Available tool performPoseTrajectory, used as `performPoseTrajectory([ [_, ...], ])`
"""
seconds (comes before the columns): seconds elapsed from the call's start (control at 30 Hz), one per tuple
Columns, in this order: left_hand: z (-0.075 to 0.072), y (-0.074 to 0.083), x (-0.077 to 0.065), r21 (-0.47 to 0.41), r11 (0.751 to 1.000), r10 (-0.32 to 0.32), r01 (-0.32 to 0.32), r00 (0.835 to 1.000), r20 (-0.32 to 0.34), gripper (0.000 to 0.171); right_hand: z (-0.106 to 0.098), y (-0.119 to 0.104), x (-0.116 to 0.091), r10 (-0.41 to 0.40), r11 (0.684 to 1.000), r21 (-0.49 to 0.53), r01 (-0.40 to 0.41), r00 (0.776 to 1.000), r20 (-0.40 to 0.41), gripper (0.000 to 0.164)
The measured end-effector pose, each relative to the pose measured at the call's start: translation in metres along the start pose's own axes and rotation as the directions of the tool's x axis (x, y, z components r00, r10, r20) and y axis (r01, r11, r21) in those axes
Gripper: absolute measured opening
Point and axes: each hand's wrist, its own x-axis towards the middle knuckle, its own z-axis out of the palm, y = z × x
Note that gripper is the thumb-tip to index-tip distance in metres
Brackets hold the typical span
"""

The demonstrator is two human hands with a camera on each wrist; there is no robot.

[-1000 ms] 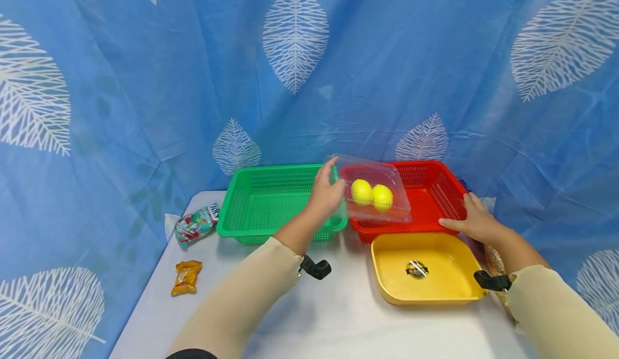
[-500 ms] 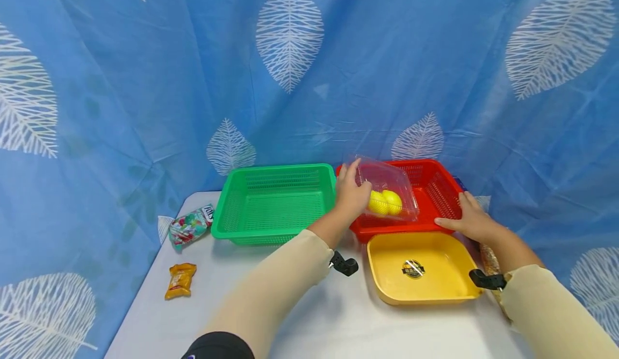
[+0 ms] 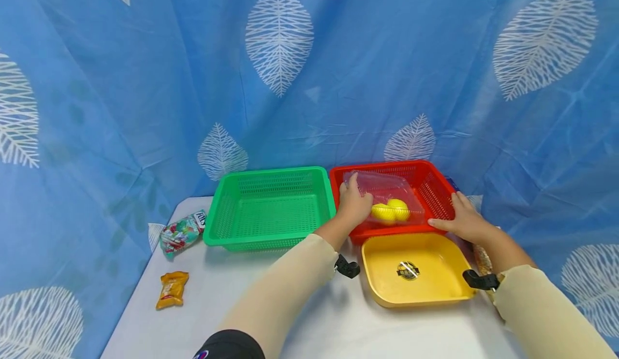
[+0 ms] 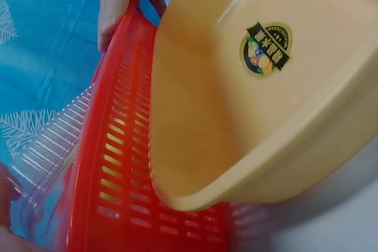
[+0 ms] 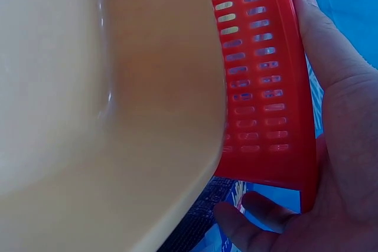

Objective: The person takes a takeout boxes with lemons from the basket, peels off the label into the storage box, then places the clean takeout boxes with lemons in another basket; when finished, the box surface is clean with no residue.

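Observation:
A clear plastic box [image 3: 387,186] with two yellow lemon-like fruits [image 3: 398,207] lies tilted inside the red basket [image 3: 401,164]. My left hand [image 3: 355,206] grips the box at its left end; in the left wrist view only part of that hand shows at the lower left edge, beside the clear box [image 4: 52,140]. At the basket's right front corner, my right hand [image 3: 468,221] holds the rim. The right wrist view shows this right hand [image 5: 348,122] with its thumb along the red rim and fingers curled below the corner.
A yellow basin [image 3: 445,288] with a round label stands against the red basket's front. Left of the red basket is a green basket [image 3: 271,241]. A colourful snack bag [image 3: 182,234] and an orange packet [image 3: 172,290] lie farther left. Another packet [image 3: 483,262] is partly hidden under my right arm.
My left hand has moved right and lowered the clear box from above the baskets into the red basket. My right hand has stayed at the corner. The head view has shifted slightly.

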Motion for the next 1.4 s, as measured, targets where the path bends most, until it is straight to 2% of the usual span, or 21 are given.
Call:
performPoseTrajectory([
  [0.27,0.005,0.002,0.004,0.143,0.988,-0.074,0.062,0.994,0.079,0.094,0.000,0.000,-0.001,0.010,1.000,0.004,-0.010,1.000,-0.010,0.137],
  [0.4,0.003,0.003,0.004,0.106,0.990,-0.107,0.096,0.988,0.108,0.098,0.002,0.001,0.002,0.017,1.000,0.002,-0.017,1.000,-0.009,0.138],
  [0.5,-0.001,0.003,0.003,0.084,0.990,-0.121,0.112,0.987,0.106,0.099,0.004,0.001,0.005,0.010,1.000,0.009,-0.010,1.000,-0.010,0.138],
  [0.73,-0.008,0.002,-0.006,0.052,0.997,-0.062,0.059,0.996,0.068,0.081,0.003,0.000,0.004,0.016,0.999,0.028,-0.016,1.000,-0.008,0.140],
  [0.87,-0.017,0.001,-0.016,-0.017,0.999,-0.050,0.052,0.995,0.089,0.070,0.003,0.003,0.002,0.027,0.999,0.032,-0.027,1.000,-0.003,0.142],
  [1.0,-0.039,-0.006,-0.026,-0.119,0.993,-0.007,0.023,0.991,0.133,0.059,0.002,0.002,-0.002,0.026,0.999,0.040,-0.026,1.000,-0.005,0.144],
  [1.07,-0.054,-0.014,-0.032,-0.145,0.989,0.040,-0.020,0.989,0.139,0.055,0.002,0.002,-0.003,0.031,0.999,0.043,-0.031,0.999,-0.007,0.145],
  [1.2,-0.090,-0.033,-0.048,-0.109,0.988,0.117,-0.105,0.988,0.105,0.052,0.003,0.003,-0.002,0.034,0.999,0.028,-0.034,0.999,-0.003,0.144],
  [1.4,-0.150,-0.057,-0.087,-0.049,0.984,0.176,-0.173,0.982,0.065,0.054,0.000,0.006,0.001,0.026,1.000,0.006,-0.026,1.000,0.011,0.143],
])
